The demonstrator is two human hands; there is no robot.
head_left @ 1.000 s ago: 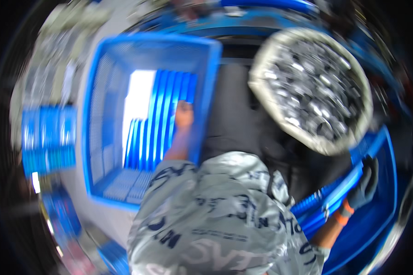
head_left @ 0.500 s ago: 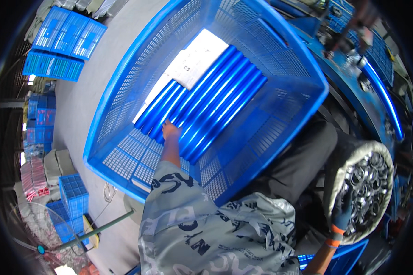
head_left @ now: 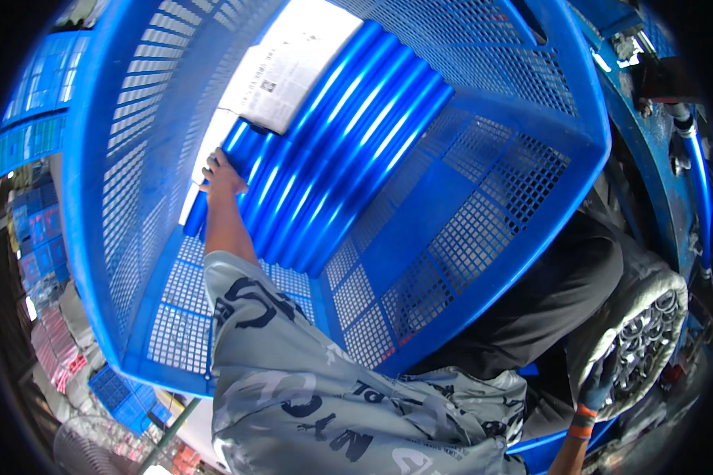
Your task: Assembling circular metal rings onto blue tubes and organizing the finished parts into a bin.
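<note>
Inside a big blue plastic crate [head_left: 95,237], shiny blue metal tubes [head_left: 348,134] lie side by side in a slanting row. My left hand [head_left: 224,176] is bare and rests on the tubes at the left end of the row, fingers spread, beside white printed paper [head_left: 285,67]. Nothing is visibly gripped in it. On my lower right, my right hand [head_left: 597,388] wears a dark glove with an orange cuff. It reaches to the inner edge of a pale sack [head_left: 586,348] filled with silvery metal rings [head_left: 640,344]; its fingertips are too unclear to read.
My leg in dark trousers [head_left: 547,293] lies between the crate and the sack. Blue machinery [head_left: 650,150] stands along the right, with another blue tube [head_left: 699,190] at it. Smaller blue crates [head_left: 43,79] are stacked at far left, and a fan [head_left: 95,447] stands low left.
My left hand has shifted left across the tubes to the row's left end, its fingers spreading. The crate now looms larger in view. My right hand stays at the sack.
</note>
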